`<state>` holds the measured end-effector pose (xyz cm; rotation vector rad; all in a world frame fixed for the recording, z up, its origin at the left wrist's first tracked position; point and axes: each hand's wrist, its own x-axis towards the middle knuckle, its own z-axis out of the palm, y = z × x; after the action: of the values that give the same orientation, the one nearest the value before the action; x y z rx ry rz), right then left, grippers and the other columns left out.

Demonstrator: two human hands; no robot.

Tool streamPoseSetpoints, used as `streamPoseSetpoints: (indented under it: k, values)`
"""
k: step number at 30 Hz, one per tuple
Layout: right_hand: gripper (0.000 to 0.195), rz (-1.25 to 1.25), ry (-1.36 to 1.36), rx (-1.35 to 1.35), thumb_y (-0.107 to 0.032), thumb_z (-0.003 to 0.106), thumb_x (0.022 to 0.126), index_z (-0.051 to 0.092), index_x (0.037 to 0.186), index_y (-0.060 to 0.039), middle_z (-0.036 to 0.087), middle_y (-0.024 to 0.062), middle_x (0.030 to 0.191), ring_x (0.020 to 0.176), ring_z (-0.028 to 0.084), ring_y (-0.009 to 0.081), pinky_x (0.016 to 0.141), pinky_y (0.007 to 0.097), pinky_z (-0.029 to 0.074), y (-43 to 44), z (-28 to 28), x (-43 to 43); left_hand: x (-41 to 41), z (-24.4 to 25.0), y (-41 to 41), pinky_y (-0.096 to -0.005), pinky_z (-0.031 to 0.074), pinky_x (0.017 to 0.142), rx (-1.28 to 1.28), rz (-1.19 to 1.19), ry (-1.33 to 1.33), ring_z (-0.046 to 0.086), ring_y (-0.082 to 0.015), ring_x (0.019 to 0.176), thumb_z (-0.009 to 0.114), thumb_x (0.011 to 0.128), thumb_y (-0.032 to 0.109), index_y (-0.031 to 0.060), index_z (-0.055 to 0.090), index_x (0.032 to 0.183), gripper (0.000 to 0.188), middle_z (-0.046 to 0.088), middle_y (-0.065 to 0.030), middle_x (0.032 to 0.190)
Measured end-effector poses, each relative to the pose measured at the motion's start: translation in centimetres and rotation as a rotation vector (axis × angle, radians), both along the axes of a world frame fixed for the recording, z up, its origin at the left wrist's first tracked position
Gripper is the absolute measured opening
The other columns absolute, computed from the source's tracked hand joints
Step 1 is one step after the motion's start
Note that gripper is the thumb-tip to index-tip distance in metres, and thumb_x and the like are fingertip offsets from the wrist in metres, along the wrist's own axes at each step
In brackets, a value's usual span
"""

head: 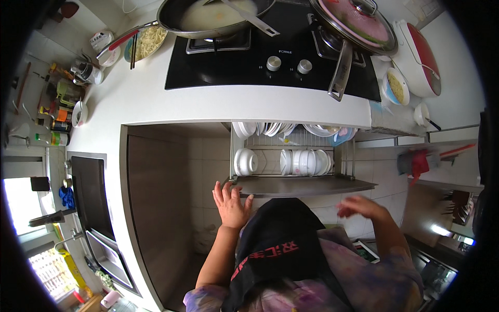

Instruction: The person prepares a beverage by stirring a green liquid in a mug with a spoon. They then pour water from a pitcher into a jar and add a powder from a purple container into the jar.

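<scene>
Beside the left corner of a pulled-out drawer, my left hand has its fingers spread, the tips at the edge of the dark drawer front. It grips nothing visible; whether it touches the edge is hard to tell. My right hand hovers past the drawer front's right part, blurred, fingers loosely bent and holding nothing visible. Inside the wire-racked drawer are a white bowl at the left and a row of nested white bowls at the right. Upright plates stand behind, partly hidden by the countertop.
Above the drawer, a black gas hob carries a wok with cloudy liquid and a spatula, and a lidded pan whose handle overhangs the front. Noodles with chopsticks sit left. A red-and-white appliance and small bowl stand right.
</scene>
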<state>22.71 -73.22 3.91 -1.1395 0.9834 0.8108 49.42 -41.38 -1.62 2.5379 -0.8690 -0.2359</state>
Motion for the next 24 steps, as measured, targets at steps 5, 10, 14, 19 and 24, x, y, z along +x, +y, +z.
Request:
streamPoseSetpoints:
  k: [5, 10, 14, 19, 24]
  values:
    - [0.040, -0.174, -0.378, -0.720, -0.036, 0.061, 0.089, 0.059, 0.108, -0.0013, 0.064, 0.0147, 0.104, 0.092, 0.062, 0.0229, 0.076, 0.0305, 0.050, -5.2, -9.2, 6.5, -0.5, 0.2, 0.9, -0.0513, 0.024, 0.107, -0.005, 0.021, 0.037, 0.028, -0.0419, 0.128, 0.074, 0.072, 0.024, 0.0062, 0.058, 0.104, 0.039, 0.047, -0.0159, 0.124]
    - [0.069, 0.024, -0.013, -1.601, -0.053, 0.066, 0.075, 0.055, 0.120, -0.0023, 0.060, 0.0231, 0.114, 0.112, 0.053, 0.0373, 0.099, 0.0390, 0.041, -9.8, -17.5, 14.7, -0.9, -0.1, 1.5, -0.0562, 0.021, 0.108, 0.059, 0.056, 0.073, 0.026, -0.0412, 0.131, 0.072, 0.073, 0.034, 0.0063, 0.059, 0.107, 0.046, 0.045, -0.0164, 0.126]
    - [0.074, 0.157, -0.025, -1.438, -0.057, 0.059, 0.078, 0.052, 0.127, -0.0026, 0.051, 0.0227, 0.129, 0.123, 0.045, 0.0373, 0.106, 0.0410, 0.032, -12.8, -20.6, 15.7, -0.9, -0.1, 1.3, -0.0569, 0.019, 0.109, 0.109, 0.072, 0.071, 0.023, -0.0416, 0.133, 0.070, 0.075, 0.040, 0.0051, 0.058, 0.111, 0.052, 0.042, -0.0169, 0.131]
    - [0.059, -0.004, -0.317, -1.477, -0.044, 0.064, 0.081, 0.057, 0.121, -0.0015, 0.054, 0.0234, 0.125, 0.119, 0.048, 0.0375, 0.101, 0.0426, 0.036, -13.7, -22.5, 12.6, -0.5, -0.2, 1.1, -0.0568, 0.021, 0.109, 0.123, 0.063, 0.030, 0.023, -0.0406, 0.134, 0.068, 0.075, 0.044, 0.0048, 0.058, 0.111, 0.054, 0.043, -0.0175, 0.130]
    - [0.042, 0.082, -0.424, -1.317, -0.029, 0.069, 0.081, 0.057, 0.111, -0.0025, 0.058, 0.0107, 0.099, 0.086, 0.052, 0.0212, 0.075, 0.0325, 0.041, -11.8, -17.4, 6.2, -0.4, -0.1, 0.7, -0.0551, 0.016, 0.111, 0.162, 0.073, 0.064, 0.020, -0.0399, 0.136, 0.060, 0.080, 0.053, 0.0039, 0.057, 0.115, 0.060, 0.043, -0.0179, 0.132]
